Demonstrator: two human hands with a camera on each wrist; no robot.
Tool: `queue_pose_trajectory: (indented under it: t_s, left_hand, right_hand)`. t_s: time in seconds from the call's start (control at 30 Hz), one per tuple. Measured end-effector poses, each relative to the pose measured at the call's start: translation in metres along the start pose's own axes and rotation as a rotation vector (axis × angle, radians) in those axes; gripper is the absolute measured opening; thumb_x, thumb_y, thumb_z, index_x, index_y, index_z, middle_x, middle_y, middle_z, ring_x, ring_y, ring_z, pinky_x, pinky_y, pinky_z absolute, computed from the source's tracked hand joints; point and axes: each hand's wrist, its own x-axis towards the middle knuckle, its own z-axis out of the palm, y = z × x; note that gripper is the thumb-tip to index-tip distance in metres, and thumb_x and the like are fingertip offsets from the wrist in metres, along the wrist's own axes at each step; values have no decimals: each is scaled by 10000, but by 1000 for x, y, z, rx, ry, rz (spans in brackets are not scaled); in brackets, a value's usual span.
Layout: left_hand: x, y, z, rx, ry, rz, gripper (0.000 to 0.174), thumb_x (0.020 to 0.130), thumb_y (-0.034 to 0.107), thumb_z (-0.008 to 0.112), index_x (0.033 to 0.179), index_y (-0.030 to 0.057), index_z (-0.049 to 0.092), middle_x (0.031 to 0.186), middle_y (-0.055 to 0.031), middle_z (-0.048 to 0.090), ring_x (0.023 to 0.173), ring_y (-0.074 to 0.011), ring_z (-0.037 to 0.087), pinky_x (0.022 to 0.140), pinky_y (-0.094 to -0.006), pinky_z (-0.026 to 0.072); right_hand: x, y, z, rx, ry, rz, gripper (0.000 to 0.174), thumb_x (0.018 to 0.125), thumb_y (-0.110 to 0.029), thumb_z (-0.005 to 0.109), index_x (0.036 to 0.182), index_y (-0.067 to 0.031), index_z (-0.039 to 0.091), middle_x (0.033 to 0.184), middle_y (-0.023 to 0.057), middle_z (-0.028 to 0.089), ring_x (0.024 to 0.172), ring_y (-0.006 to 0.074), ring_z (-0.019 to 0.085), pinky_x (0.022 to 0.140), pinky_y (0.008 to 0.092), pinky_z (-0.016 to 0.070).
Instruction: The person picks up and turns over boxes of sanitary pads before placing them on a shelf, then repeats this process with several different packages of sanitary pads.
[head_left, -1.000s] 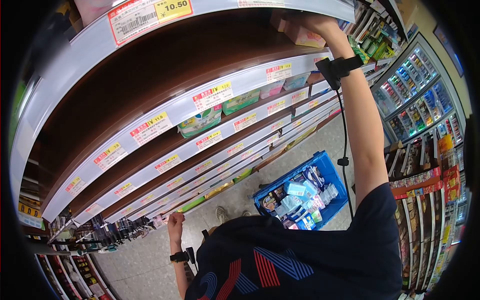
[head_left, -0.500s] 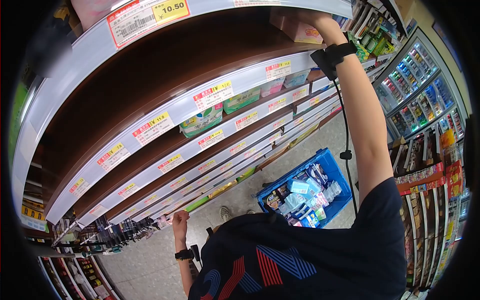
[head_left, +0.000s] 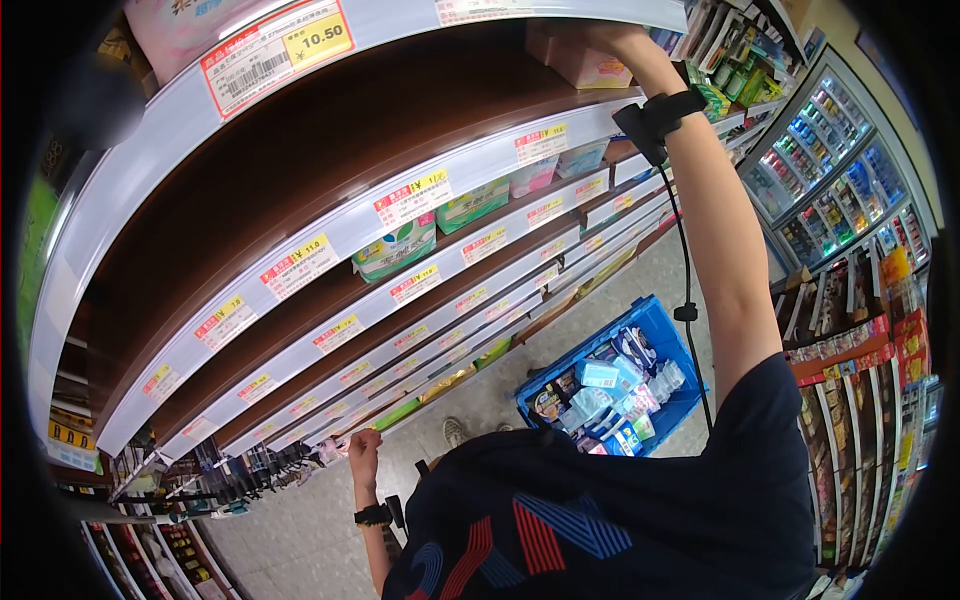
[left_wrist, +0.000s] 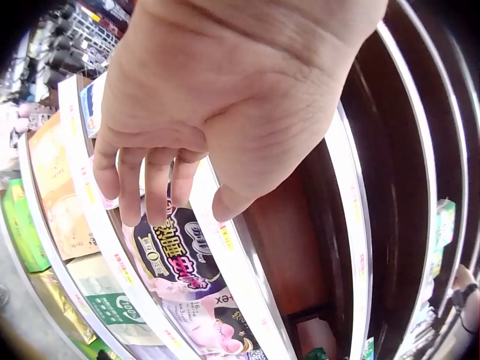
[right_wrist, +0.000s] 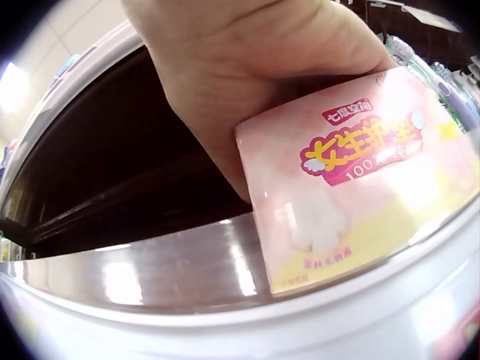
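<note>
On the upper shelf, near its right end, stands a pink-and-yellow box [right_wrist: 345, 180] with Chinese lettering on its front. My right hand [head_left: 622, 45] holds it from above, thumb down along its left side in the right wrist view; the other fingers are hidden behind the box. Low at my left side, my left hand [head_left: 364, 455] hangs with loosely bent fingers and nothing in it. In the left wrist view, that hand appears in front of shelves with a dark purple and pink package [left_wrist: 176, 247] beyond its fingertips.
A blue crate [head_left: 692, 340] full of mixed packages stands on the floor beside my feet. Green packs [head_left: 397, 250] sit on the shelf below. Price labels line the shelf edges. A cable [head_left: 686, 312] hangs from my right wrist. Drink fridges [head_left: 830, 170] stand at far right.
The head view has shifted slightly, moving the shelf end and box a little left in the picture. My right hand stays at the box, and my left hand keeps hanging low.
</note>
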Motion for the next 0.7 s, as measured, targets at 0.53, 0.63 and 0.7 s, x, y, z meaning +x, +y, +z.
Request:
queue_pose_trajectory:
  t_s: [0.53, 0.63, 0.7]
  left_hand:
    - [-12, -6, -4, -5, 0, 0, 214, 941, 276, 666, 1021, 84, 615, 894, 6, 660, 804, -96, 615, 666, -236, 430]
    - [-16, 0, -2, 48, 8, -17, 244, 938, 316, 665, 1021, 91, 617, 897, 12, 663, 805, -90, 615, 655, -234, 418]
    - [-17, 0, -3, 81, 10, -20, 252, 935, 326, 662, 1023, 95, 617, 898, 15, 663, 805, -89, 617, 652, -232, 415]
  right_hand:
    - [-24, 4, -7, -28, 11, 56, 415, 873, -375, 658, 1129, -48, 668, 1058, 203, 684, 965, 390, 632, 862, 419, 502]
    - [8, 13, 6, -39, 19, 60, 409, 877, -370, 654, 1128, -47, 667, 1055, 204, 684, 961, 393, 632, 861, 420, 502]
    - [7, 21, 9, -48, 26, 63, 406, 879, -367, 652, 1127, -47, 667, 1052, 205, 684, 959, 395, 632, 861, 421, 502]
